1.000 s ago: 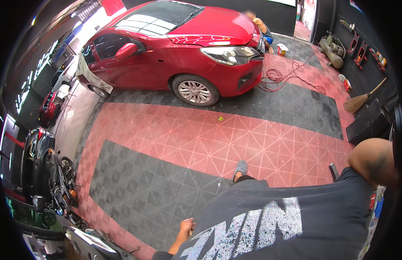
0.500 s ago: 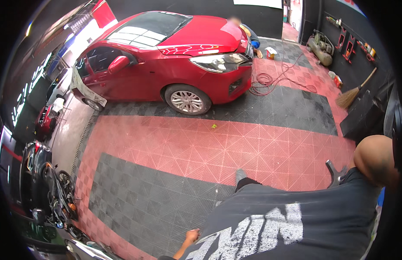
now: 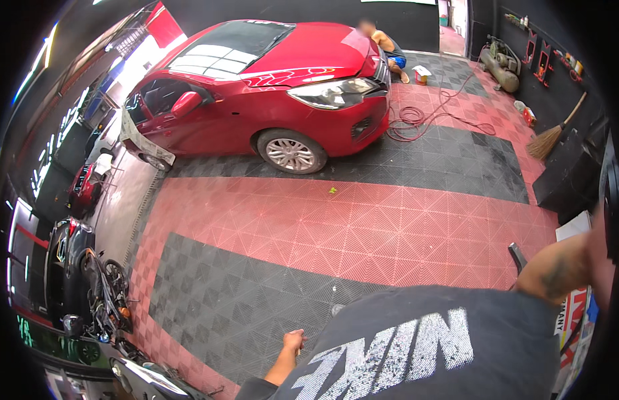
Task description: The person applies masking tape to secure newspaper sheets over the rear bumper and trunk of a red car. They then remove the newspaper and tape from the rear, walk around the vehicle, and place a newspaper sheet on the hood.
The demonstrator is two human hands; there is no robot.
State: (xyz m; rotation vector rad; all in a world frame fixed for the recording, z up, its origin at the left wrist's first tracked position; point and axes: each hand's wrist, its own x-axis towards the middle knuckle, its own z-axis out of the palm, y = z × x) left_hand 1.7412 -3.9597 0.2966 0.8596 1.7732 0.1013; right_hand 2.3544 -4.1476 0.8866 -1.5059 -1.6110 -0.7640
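My left hand [image 3: 294,341] hangs low beside my dark shirt [image 3: 416,333], over the black floor tiles. Its fingers are curled, and whatever they may hold is too small to make out. My right arm [image 3: 556,270] is bent up at the right edge, its hand outside the picture. Neither hand touches the red car [image 3: 229,110], which stands across the floor. Newspaper-like sheets [image 3: 139,140] cover part of its rear side. At the car's front, another person [image 3: 388,45] crouches close to the bumper.
A red hose [image 3: 416,123] lies coiled beside the car's front, near a small white bucket [image 3: 421,75]. An air compressor [image 3: 501,68] and a broom [image 3: 556,133] stand along the right wall. Motorcycles [image 3: 103,293] line the left. A grey bar [image 3: 517,256] shows beside my right arm.
My left hand has risen slightly, and my right arm has shifted lower at the right edge. My foot has gone out of sight behind my shirt. The crouching person shows more fully.
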